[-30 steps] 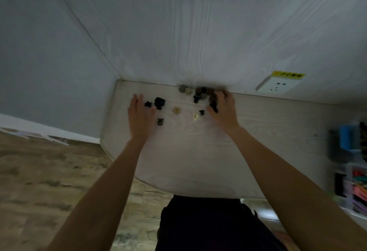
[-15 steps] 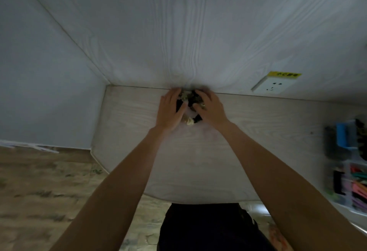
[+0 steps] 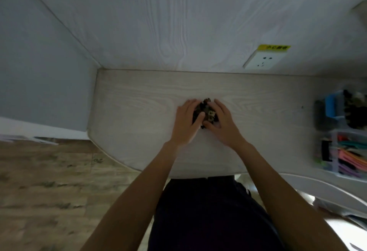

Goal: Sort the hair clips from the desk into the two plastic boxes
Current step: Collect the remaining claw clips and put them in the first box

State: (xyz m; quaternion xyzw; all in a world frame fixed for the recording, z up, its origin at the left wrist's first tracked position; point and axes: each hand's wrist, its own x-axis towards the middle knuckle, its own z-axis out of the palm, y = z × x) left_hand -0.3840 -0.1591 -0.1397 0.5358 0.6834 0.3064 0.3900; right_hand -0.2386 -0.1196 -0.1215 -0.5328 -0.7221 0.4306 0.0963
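Note:
A small heap of hair clips (image 3: 207, 111), mostly black with a few beige ones, lies on the pale wood desk (image 3: 139, 111) between my two hands. My left hand (image 3: 187, 121) cups the heap from the left, fingers curved against it. My right hand (image 3: 221, 122) cups it from the right, thumb under the near side. Part of the heap is hidden by my fingers. At the desk's right edge stand two plastic boxes: one (image 3: 337, 109) with a blue part and dark clips inside, and a clear one (image 3: 345, 151) with colourful clips.
A wall socket (image 3: 263, 60) with a yellow label sits on the back wall, right of centre. The desk meets a wall corner at the left. The floor (image 3: 49, 181) shows below the desk's rounded left front edge. My dark-clothed lap is under the desk front.
My hands swept the scattered clips together at the back wall, then drew the gathered heap toward me, to the middle of the desk.

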